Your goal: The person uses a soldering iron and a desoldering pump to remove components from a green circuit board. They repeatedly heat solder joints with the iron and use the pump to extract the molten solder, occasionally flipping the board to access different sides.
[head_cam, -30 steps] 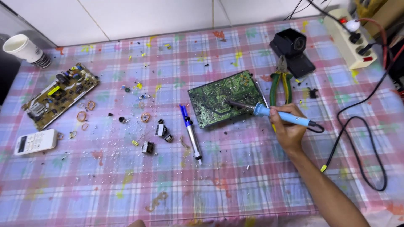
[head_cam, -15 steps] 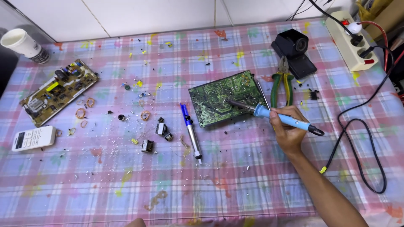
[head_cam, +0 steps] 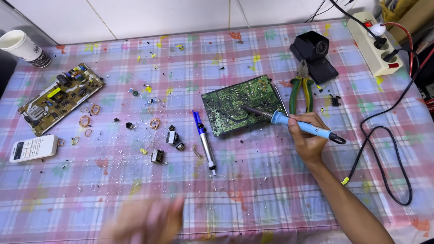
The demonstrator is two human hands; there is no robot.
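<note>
My right hand (head_cam: 307, 135) grips a blue-handled soldering iron (head_cam: 298, 124), its metal tip resting on the green circuit board (head_cam: 235, 106) that lies solder side up in the middle of the table. My left hand (head_cam: 144, 221) shows as a motion blur at the bottom edge, fingers spread, holding nothing, with no object close to it. A blue and silver desoldering pump (head_cam: 204, 141) lies just left of the board.
Green-handled pliers (head_cam: 300, 90) and a black iron stand (head_cam: 314, 54) sit behind the board. A second brown circuit board (head_cam: 58, 97), a white remote (head_cam: 32, 147), a paper cup (head_cam: 22, 47), small loose components (head_cam: 158, 156) and a power strip (head_cam: 373, 40) with its black cable (head_cam: 389, 149) surround them.
My left hand has risen into view at the bottom edge, blurred by motion. The right hand and soldering iron have stayed on the green board.
</note>
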